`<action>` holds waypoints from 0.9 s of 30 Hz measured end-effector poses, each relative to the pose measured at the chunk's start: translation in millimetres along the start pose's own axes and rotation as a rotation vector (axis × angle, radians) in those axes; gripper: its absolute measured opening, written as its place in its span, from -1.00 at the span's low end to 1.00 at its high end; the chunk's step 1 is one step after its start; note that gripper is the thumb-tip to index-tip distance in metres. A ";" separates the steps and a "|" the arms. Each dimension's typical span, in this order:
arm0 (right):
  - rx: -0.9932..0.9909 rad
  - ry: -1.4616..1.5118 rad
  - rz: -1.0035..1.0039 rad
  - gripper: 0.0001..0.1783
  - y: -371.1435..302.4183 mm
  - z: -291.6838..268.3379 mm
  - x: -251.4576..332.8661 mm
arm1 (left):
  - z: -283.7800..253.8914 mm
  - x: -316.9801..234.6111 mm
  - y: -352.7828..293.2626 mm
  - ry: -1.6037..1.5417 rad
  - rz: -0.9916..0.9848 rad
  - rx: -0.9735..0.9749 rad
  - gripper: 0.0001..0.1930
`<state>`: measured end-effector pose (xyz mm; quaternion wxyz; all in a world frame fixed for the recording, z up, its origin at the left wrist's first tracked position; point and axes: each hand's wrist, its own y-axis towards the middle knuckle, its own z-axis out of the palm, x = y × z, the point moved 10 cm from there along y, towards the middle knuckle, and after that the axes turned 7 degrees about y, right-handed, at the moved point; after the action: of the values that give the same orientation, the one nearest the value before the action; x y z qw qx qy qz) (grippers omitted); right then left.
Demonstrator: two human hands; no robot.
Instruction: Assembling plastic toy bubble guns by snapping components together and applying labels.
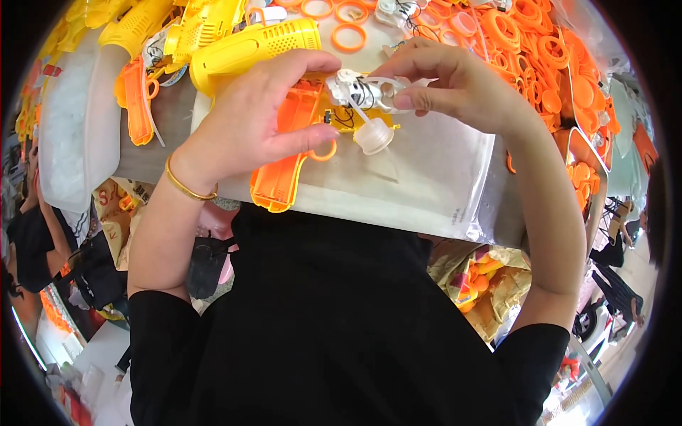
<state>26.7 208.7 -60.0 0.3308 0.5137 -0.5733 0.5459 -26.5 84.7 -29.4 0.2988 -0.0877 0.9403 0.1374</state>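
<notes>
A glossy white plastic mechanism (346, 91), laced with thin dark wires, sits upper centre of the frame, its pale tube leading to a round translucent cap (374, 136). Left of it lies a ribbed orange half-shell (275, 186). The right hand (458, 84) bends inward, thumb and fingertips pinching the mechanism's right end. The left hand (264, 117) arches over the half-shell, thumb outstretched; whether it grips cannot be told.
</notes>
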 end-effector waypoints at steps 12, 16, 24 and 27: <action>-0.069 -0.451 -0.029 -0.73 -6.4 9.9 29.1 | 0.9 1.0 -0.3 -0.008 -0.017 0.021 -0.45; -0.054 -0.517 -0.006 -0.74 -6.6 11.1 29.7 | 1.1 -0.2 3.4 -0.030 0.005 0.014 -0.46; -0.216 -0.545 -0.100 -0.72 -23.1 21.2 38.4 | 3.4 -9.8 -1.5 0.053 -0.020 0.061 -0.50; -0.322 -0.538 -0.351 -0.69 -44.5 24.4 42.5 | 1.1 -33.1 -6.1 0.319 0.137 -0.011 -0.52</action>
<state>62.6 181.0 -11.8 0.3332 0.6710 -0.6216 0.2287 2.3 82.0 -12.0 0.1353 -0.0456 0.9787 0.1472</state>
